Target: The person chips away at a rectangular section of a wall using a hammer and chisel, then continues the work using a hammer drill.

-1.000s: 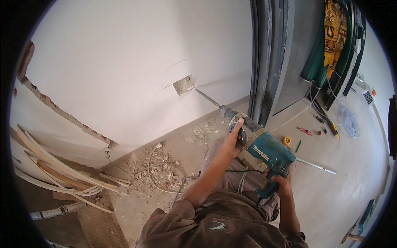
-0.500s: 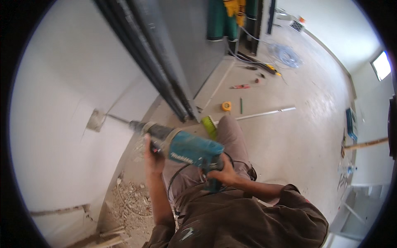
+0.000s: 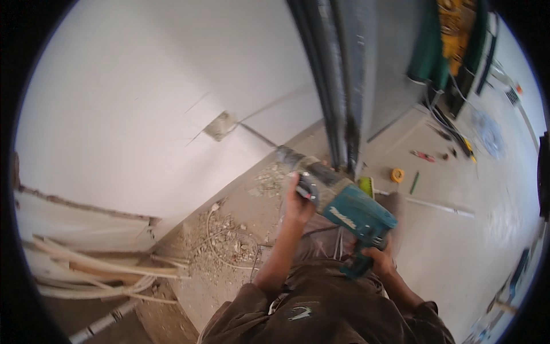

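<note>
A teal and black rotary hammer [image 3: 356, 213] slants across my lap toward the white wall [image 3: 137, 86]. My left hand [image 3: 299, 202] is wrapped round its side handle near the front. At the back, my right hand [image 3: 380, 258] grips the rear handle; whether a finger presses the trigger is hidden. The long thin bit [image 3: 258, 135] reaches the right edge of a squarish, rough chipped patch [image 3: 219, 127] in the wall. Scored lines run out from that patch. How deep the tip sits cannot be made out.
Rubble [image 3: 226, 238] and a loose cable lie below the wall. Bundled pale conduits [image 3: 97, 264] are at lower left. Dark door frame posts [image 3: 335, 86] stand ahead. A yellow tape measure [image 3: 397, 175], green pencil [image 3: 414, 182], red-handled tool [image 3: 423, 155] and coiled cable [image 3: 487, 135] lie rightward.
The view has swung left, so wall, patch and tools appear farther right, and more rubble and conduits show. Both hands keep their hold on the rotary hammer, its bit still at the patch.
</note>
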A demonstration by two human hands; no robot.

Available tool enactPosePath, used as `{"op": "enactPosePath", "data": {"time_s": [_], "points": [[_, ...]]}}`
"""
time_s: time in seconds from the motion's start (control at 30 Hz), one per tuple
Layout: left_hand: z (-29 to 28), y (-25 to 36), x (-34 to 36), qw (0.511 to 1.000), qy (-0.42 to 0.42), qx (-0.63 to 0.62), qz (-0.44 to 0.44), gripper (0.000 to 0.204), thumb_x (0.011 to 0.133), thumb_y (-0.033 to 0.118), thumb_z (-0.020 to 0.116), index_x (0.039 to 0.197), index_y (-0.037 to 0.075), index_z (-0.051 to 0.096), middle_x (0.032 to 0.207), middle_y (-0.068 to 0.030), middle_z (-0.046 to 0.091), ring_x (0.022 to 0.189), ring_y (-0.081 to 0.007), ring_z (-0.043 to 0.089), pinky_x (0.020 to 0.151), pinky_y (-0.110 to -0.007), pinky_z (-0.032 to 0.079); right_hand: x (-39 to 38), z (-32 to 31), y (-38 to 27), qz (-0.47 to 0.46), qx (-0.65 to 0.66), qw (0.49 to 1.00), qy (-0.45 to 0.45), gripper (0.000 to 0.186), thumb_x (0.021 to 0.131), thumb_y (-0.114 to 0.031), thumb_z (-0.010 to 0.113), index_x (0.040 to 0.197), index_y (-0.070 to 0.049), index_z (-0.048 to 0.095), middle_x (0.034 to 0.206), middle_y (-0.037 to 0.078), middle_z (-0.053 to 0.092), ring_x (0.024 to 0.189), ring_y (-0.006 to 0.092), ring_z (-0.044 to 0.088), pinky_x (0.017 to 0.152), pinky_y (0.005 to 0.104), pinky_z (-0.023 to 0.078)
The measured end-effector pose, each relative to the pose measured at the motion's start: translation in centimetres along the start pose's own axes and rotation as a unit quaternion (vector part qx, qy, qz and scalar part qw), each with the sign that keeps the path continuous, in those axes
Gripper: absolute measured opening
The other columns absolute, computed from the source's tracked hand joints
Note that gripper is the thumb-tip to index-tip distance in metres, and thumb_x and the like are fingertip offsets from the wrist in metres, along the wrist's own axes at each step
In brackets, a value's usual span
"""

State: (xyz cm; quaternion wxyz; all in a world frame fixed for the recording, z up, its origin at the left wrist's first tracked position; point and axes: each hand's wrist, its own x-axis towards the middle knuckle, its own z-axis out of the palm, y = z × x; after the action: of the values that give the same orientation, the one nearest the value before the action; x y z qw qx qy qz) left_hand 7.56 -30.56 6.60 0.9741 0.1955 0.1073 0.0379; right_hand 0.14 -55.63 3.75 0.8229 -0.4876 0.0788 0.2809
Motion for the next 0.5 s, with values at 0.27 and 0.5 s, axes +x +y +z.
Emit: {"op": "enactPosePath", "data": {"time_s": [0.27, 0.5], "points": [[-1.2, -0.5, 1.9, 0.998, 0.043, -0.019, 0.038, 0.057, 0.092, 0.047, 0.055, 0.13, 0.005, 0.048, 0.126, -0.0133, 0.057, 0.118, -0.0274, 0.054, 0.105, -0.043, 0.04, 2.6, 1.8, -6.1, 0.005, -0.061, 0.998, -0.024, 0.055, 0.06, -0.002, 0.056, 0.113, 0.003, 0.045, 0.075, 0.013, 0.057, 0.066, 0.0262, 0.061, 0.057, 0.0414, 0.056], [0.2, -0.9, 5.0, 0.996, 0.071, -0.048, 0.027, 0.049, 0.092, 0.042, 0.059, 0.124, 0.006, 0.051, 0.115, -0.0072, 0.061, 0.108, -0.0203, 0.058, 0.1, -0.037, 0.043, 6.9, 0.7, -10.8, 0.079, 0.026, 0.996, -0.045, 0.048, 0.062, -0.005, 0.051, 0.109, 0.002, 0.05, 0.074, 0.012, 0.054, 0.064, 0.0251, 0.057, 0.056, 0.0418, 0.052]]}}
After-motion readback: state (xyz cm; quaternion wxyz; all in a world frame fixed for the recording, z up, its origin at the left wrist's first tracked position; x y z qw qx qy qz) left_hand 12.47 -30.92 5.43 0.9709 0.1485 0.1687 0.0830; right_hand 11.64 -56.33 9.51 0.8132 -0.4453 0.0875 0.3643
